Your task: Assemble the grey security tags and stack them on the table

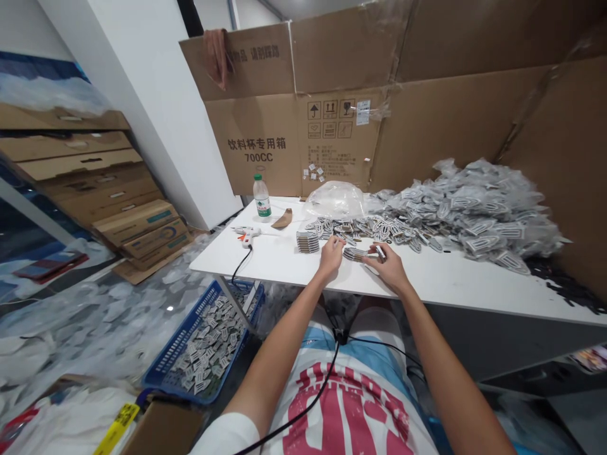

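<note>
My left hand (332, 254) is over the white table, fingers pinched together; what they hold, if anything, is too small to make out. My right hand (389, 266) is closed on a small flat grey-and-white piece (380, 254), its thumb beside a leaning row of similar flat pieces (353, 254). That row lies between my two hands. Left of my left hand stands a neat stack of the same pieces (307, 242). Behind the hands spreads a loose pile of flat pieces with looped white outlines (379, 226).
A glue gun (249, 236), a bottle with a green cap (262, 197) and a brown curved scrap (283, 218) lie to the left. Bagged pieces (484, 202) heap up at the right. Cardboard (265, 120) walls the back. A blue basket (164, 366) of pieces sits below.
</note>
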Tool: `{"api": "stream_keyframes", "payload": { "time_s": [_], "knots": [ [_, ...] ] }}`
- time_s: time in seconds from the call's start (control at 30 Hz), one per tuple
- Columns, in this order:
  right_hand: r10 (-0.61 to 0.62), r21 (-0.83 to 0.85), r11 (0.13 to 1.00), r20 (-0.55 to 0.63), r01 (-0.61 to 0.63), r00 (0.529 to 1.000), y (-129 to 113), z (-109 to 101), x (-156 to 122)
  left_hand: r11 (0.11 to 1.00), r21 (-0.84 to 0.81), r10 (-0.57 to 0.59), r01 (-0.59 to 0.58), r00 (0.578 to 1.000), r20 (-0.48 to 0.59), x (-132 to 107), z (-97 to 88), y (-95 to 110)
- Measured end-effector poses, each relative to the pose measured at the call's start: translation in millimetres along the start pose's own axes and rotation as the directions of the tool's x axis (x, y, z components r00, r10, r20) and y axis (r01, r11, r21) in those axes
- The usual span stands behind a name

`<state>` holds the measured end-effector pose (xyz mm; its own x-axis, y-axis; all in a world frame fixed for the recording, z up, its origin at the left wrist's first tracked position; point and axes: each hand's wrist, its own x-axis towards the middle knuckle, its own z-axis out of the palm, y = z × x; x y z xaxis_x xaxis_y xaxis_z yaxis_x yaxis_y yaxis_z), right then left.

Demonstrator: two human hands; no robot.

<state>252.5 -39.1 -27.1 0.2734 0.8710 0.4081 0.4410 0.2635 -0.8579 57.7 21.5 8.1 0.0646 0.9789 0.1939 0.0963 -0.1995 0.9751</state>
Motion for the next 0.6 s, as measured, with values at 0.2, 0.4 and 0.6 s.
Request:
{"api": "stream_keyframes", "payload": {
  "time_s": [0.2,0.4,0.6],
  "knots": [
    [0.009,0.046,0.999,-0.011,-0.008,1.0,-2.9,0.0,-0.9,1.0,-0.004,0.03,-0.03,0.999,0.03,1.9,-0.5,-1.4],
    [0.011,0.038,0.999,-0.033,-0.009,0.999,1.4,-0.6,-0.3,0.998,-0.004,0.056,-0.056,0.998,0.031,3.0,0.7,-4.6],
    [-0.014,0.026,1.0,-0.013,0.015,1.0,4.9,-2.2,0.9,0.998,0.003,0.057,-0.057,0.998,0.034,4.5,1.3,-7.2]
  ]
}}
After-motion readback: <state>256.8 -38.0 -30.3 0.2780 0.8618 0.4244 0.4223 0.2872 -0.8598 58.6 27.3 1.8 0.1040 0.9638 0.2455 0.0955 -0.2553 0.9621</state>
